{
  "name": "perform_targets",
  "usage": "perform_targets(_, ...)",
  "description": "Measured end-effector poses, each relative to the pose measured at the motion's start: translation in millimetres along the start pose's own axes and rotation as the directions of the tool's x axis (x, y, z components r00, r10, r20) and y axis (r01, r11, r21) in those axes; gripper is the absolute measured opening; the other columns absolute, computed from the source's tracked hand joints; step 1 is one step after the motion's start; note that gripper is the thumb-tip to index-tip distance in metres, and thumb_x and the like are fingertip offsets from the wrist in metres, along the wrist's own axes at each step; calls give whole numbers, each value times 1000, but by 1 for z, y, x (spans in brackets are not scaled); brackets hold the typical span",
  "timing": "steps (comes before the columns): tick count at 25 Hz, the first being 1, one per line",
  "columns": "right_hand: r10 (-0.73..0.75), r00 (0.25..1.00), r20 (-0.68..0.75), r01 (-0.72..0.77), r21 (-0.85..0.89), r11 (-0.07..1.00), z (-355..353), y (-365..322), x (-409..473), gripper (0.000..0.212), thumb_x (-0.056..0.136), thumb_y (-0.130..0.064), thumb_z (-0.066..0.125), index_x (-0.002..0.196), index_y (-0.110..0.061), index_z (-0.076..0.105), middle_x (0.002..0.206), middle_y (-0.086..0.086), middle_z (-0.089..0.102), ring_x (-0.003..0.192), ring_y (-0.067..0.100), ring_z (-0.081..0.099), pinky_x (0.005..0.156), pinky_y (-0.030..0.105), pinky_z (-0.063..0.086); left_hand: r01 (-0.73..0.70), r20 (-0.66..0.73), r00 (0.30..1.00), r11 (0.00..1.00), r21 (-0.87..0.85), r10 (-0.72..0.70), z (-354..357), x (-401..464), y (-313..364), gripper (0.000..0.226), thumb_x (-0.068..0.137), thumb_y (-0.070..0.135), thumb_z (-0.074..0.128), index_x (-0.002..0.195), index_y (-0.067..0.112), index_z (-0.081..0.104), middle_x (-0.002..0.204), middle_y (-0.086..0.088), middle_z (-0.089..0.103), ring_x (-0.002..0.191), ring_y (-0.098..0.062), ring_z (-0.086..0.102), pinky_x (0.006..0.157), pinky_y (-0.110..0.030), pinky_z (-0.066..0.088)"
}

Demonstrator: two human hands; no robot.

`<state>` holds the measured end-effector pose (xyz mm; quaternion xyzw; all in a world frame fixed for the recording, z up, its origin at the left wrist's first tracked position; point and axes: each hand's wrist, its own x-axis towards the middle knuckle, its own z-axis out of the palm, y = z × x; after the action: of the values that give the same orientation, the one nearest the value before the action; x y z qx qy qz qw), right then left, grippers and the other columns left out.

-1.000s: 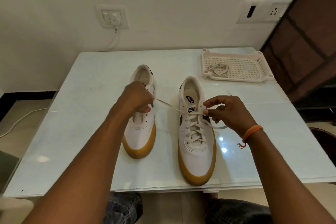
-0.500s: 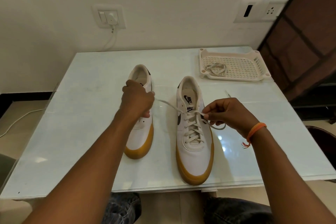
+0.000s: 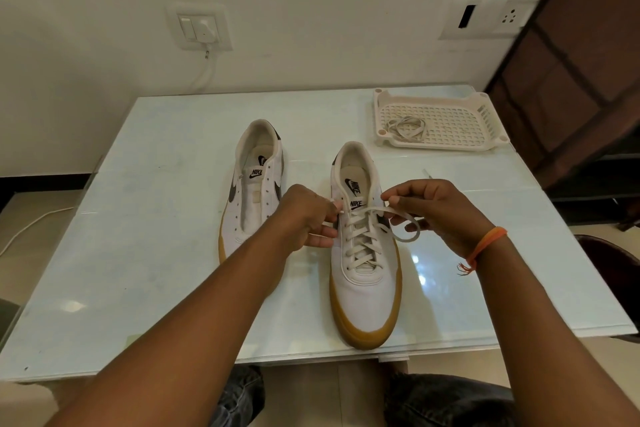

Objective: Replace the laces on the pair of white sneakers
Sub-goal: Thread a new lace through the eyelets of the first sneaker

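Tray (image 3: 485, 146): white, perforated, at the far right of the table (image 3: 156, 253), well beyond the right hand (image 3: 440, 215). Holds one loose coiled lace, the spare lace (image 3: 407, 128), at its left end.

Right shoe (image 3: 363, 253): white, gum sole, laced through its eyelets; stands between the two hands, toe toward the person. Its lace (image 3: 363, 236) runs out at the top on both sides.

Left hand (image 3: 304, 217): fingers curled, pinching the lace end just at the shoe's left top eyelet.

Right hand: thumb and forefinger pinch the other lace end, which hangs in a loop (image 3: 405, 229) just below the fingers, beside the shoe.

Left shoe (image 3: 256, 184): unlaced, bare eyelets, tongue showing; stands just beyond and left of the left hand, whose forearm covers its toe.

Band (image 3: 485, 244): orange thread, on the right wrist.

Wall behind: switch plate (image 3: 199, 28) with a plugged charger and white cord; socket plate (image 3: 491, 14) farther right.
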<state>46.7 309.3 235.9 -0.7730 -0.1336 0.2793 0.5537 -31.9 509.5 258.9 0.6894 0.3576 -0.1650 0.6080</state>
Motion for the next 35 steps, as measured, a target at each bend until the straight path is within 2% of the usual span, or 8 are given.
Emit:
perform_targets(4, 11, 999, 36, -14, 72, 997, 1, -2, -3, 19, 89, -19, 65, 106, -11, 72, 87, 11, 74, 76, 16, 68, 75, 38, 51, -23, -13, 1000, 1000, 1, 23, -7, -4, 8, 18, 102, 12, 48, 107, -1, 60, 91, -10, 63, 73, -20, 64, 72, -35, 56)
perform_targets(7, 12, 998, 57, -17, 95, 995, 2, -4, -3, 27, 85, -27, 67, 105, -11, 72, 79, 4, 70, 71, 13, 64, 72, 34, 51, -74, -86, 994, 992, -101, 65, -19, -7, 16, 21, 104, 15, 44, 94, 0, 56, 82, -8, 60, 71, -20, 63, 72, -33, 56)
perform_targets(11, 11, 998, 55, -17, 110, 994, 3, -5, -3, 47, 73, -43, 66, 106, -10, 72, 68, 1, 61, 68, 14, 59, 72, 34, 51, -167, -215, 970, 953, -253, 113, -37, -8, 25, 25, 104, 13, 42, 108, -6, 57, 91, -12, 58, 102, -30, 64, 90, -36, 52)
perform_targets(13, 14, 1000, -2, -14, 120, 993, 3, -4, -1, 41, 78, -41, 66, 105, -10, 72, 70, 2, 63, 70, 16, 60, 72, 34, 50, -227, -279, 949, 936, -271, 149, -44, -5, 27, 30, 103, 14, 44, 122, -6, 55, 87, -11, 60, 94, -27, 68, 79, -31, 56)
perform_targets(18, -33, 996, -78, 31, -27, 999, 7, -3, 1, 17, 84, -24, 73, 100, -17, 73, 83, 3, 73, 72, 11, 66, 67, 31, 53, -248, -373, 906, 965, -82, 201, -51, 7, 22, 22, 102, 17, 49, 104, -2, 60, 91, -13, 64, 61, -16, 62, 52, -21, 55)
perform_targets(22, -49, 993, -109, 35, -131, 991, 9, 0, 2, 19, 78, -27, 80, 93, -17, 73, 83, 1, 73, 70, 9, 65, 60, 26, 52, -37, -241, 966, 972, 232, 94, -42, 3, 5, 52, 97, 47, 52, 102, -5, 60, 81, -14, 68, 54, -23, 67, 46, -28, 56)
perform_targets(26, -63, 995, -76, 51, -152, 987, 12, -1, 0, 23, 74, -22, 82, 93, -15, 72, 78, 1, 74, 69, 9, 68, 56, 20, 51, -57, -71, 994, 953, 296, 81, -8, -3, 1, 58, 89, 55, 60, 87, -3, 66, 75, -15, 70, 54, -24, 68, 44, -27, 55)
perform_targets(35, -71, 995, -71, 63, -114, 991, 13, -2, 3, 8, 89, -10, 66, 95, -11, 72, 79, 3, 76, 76, 17, 72, 63, 24, 49, 56, 83, 995, 998, 18, -58, 1, 3, 2, 17, 96, 17, 60, 88, 2, 63, 74, -6, 64, 63, -16, 65, 62, -29, 58)
